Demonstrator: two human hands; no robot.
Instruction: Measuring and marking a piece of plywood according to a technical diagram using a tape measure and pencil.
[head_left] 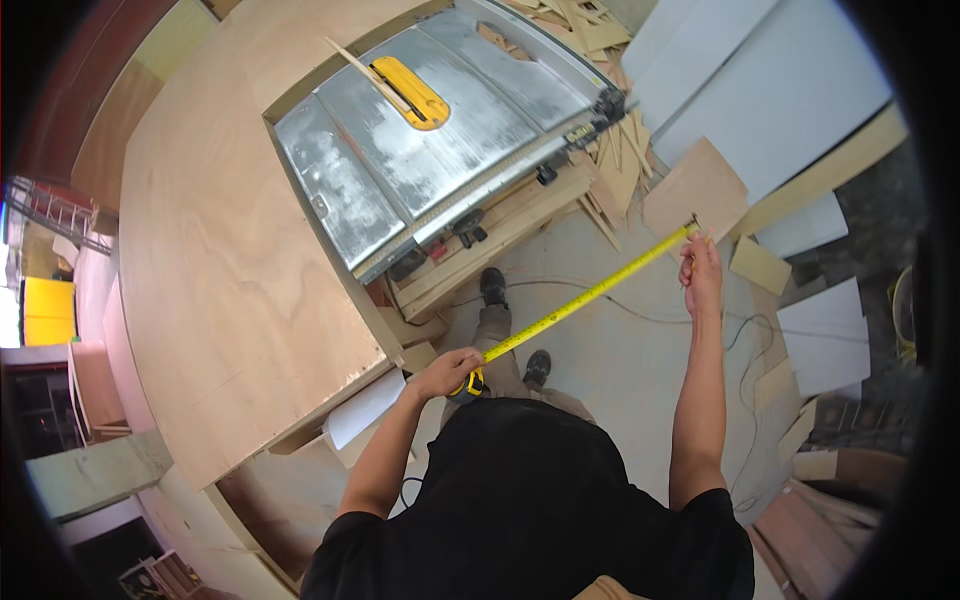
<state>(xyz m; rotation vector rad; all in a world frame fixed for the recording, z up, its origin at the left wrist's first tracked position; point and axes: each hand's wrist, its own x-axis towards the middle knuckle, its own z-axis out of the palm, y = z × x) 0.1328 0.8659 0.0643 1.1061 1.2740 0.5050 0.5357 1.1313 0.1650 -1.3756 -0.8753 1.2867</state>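
A yellow tape measure (565, 312) is stretched between my two hands, its blade slanting up to the right above the floor. My left hand (449, 373) is closed around the yellow and black case, close to my body and beside the corner of the wooden table. Out at the right, my right hand (702, 272) pinches the far end of the blade, where the metal hook pokes past the fingers. Behind that hook lies a piece of plywood (697, 190). The blade looks straight and touches no board that I can make out.
A table saw (450, 120) with a yellow insert is set into a large plywood table (215, 300) at the left. Wood offcuts (625, 160) pile up beyond it. White panels (770, 80) lean at the far right. Cables (640, 315) run over the floor near my shoes (493, 287).
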